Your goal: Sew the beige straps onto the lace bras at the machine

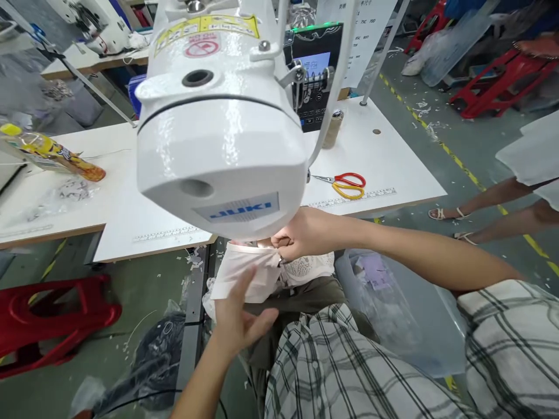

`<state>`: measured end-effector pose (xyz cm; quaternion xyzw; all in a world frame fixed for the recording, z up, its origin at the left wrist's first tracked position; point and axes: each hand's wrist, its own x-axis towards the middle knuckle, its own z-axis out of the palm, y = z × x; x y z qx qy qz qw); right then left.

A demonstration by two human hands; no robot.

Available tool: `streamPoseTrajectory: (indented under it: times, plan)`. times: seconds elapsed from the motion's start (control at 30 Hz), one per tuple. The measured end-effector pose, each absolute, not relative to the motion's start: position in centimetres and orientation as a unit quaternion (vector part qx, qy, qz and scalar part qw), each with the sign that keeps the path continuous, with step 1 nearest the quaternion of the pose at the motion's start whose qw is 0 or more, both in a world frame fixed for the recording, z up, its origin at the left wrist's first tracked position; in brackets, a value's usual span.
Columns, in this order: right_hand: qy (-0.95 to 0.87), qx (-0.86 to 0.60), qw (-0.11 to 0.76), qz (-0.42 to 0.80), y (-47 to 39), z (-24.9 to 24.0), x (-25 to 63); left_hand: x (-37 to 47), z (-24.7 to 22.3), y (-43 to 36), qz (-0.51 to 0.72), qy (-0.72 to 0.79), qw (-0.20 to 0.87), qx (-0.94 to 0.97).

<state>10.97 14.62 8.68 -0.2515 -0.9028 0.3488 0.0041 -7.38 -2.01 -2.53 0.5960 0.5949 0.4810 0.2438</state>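
A white bra [244, 267] with a lace part hangs at the table's front edge, below the head of a white sewing machine [222, 151]. My right hand [301, 233] is closed on its upper edge, close under the machine head; the fingertips are partly hidden. In front of the bra's left part is my left hand [240, 320], its thumb and fingers spread, holding nothing. The machine's needle area is hidden behind its head.
Red-and-yellow scissors [348, 185] and a thread cone [333, 129] lie and stand right of the machine. A drink bottle [52, 154] lies at left. A plastic bin [406, 314] sits by my right side, a red stool [56, 314] at left. Another person's legs [493, 203] show at right.
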Motion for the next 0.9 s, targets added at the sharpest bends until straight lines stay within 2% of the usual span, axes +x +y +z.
streamPoseTrajectory:
  times: [0.13,0.33,0.47,0.57,0.73,0.9]
  plan:
    - [-0.892,-0.254,-0.003,0.374,14.7,8.4,10.9,-8.5,-3.4,0.1,0.345,0.551,0.101,0.753]
    - [-0.881,-0.259,-0.009,0.396,14.8,8.9,10.9,-9.1,-3.1,2.0,0.303,0.538,0.114,0.778]
    - [-0.888,-0.244,0.016,0.389,14.9,8.1,11.2,-8.8,-2.8,2.3,0.280,0.522,0.028,0.806]
    - [-0.892,-0.229,0.081,0.380,14.7,6.3,12.1,-8.1,-2.1,2.2,0.275,0.504,-0.065,0.816]
    - [-0.902,-0.193,0.302,0.241,14.1,2.3,13.4,-6.4,-1.0,1.8,0.245,0.536,-0.149,0.795]
    - [-0.887,-0.186,0.358,0.224,13.9,1.2,13.4,-4.8,-0.9,1.2,0.218,0.584,-0.145,0.768]
